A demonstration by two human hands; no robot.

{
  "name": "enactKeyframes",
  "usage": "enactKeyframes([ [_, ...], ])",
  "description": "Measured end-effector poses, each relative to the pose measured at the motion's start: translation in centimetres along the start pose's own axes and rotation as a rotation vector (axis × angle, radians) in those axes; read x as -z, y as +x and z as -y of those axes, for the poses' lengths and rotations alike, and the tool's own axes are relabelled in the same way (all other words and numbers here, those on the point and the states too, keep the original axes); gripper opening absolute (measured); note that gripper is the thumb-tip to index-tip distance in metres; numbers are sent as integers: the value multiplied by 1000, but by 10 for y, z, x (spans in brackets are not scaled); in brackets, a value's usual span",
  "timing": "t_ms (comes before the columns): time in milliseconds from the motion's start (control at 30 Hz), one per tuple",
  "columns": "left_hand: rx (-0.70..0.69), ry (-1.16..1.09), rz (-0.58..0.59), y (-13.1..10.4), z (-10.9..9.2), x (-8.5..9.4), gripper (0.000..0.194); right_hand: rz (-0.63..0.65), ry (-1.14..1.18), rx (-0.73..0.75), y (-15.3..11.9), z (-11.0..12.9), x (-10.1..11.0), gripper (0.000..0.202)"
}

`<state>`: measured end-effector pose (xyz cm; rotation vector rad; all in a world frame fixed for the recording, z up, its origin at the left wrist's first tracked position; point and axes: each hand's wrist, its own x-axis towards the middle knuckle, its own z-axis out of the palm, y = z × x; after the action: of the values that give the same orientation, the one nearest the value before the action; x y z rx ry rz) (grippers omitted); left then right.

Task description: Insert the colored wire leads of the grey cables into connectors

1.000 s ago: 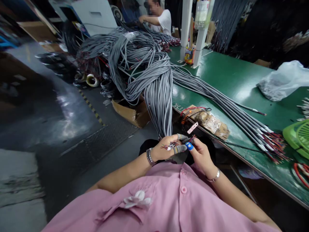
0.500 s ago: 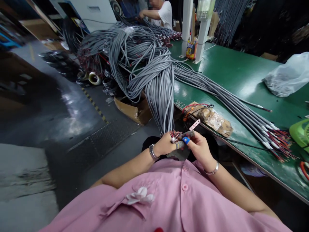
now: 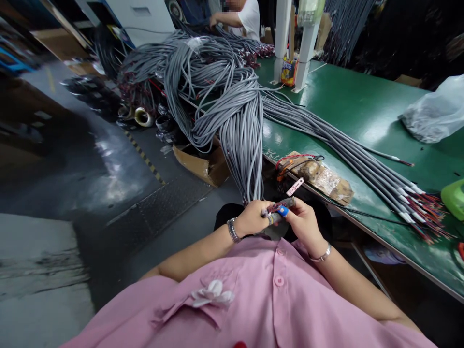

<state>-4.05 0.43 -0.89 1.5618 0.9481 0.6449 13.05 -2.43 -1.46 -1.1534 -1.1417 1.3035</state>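
Observation:
Close in front of the pink shirt, my left hand (image 3: 253, 217) is closed around the stripped end of a grey cable, where reddish wires (image 3: 270, 210) show. Touching the same cable end from the right, my right hand (image 3: 302, 220) pinches it, with a blue covering on the thumb. Grey tape or cloth wraps some fingertips. A thick bundle of grey cables (image 3: 242, 145) hangs from the pile down to just behind my left hand.
On the green table (image 3: 351, 101) lie a row of grey cables (image 3: 348, 154) with bared wires, a taped wooden block (image 3: 321, 179) and a plastic bag (image 3: 435, 111). A cardboard box (image 3: 203, 164) sits below. A person (image 3: 246, 19) handles cables at the back.
My hands have shifted slightly right in view. The wires between them now lie along the fingers instead of fanning upward from my left hand.

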Motion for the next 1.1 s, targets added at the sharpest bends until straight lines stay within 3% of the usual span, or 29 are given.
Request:
enactKeyframes([
  [133,-16,-162,-83,-2,-4,-1,30,-42,74,-56,0,4,1,26],
  [300,-1,-357,-213,-1,5,-5,33,-32,88,-57,-7,4,1,24],
  [867,-19,-433,-290,1,-1,-12,33,50,-126,135,-16,-2,9,17],
  [1100,7,-414,-232,-1,-4,-9,33,104,-13,-16,-11,5,10,26],
])
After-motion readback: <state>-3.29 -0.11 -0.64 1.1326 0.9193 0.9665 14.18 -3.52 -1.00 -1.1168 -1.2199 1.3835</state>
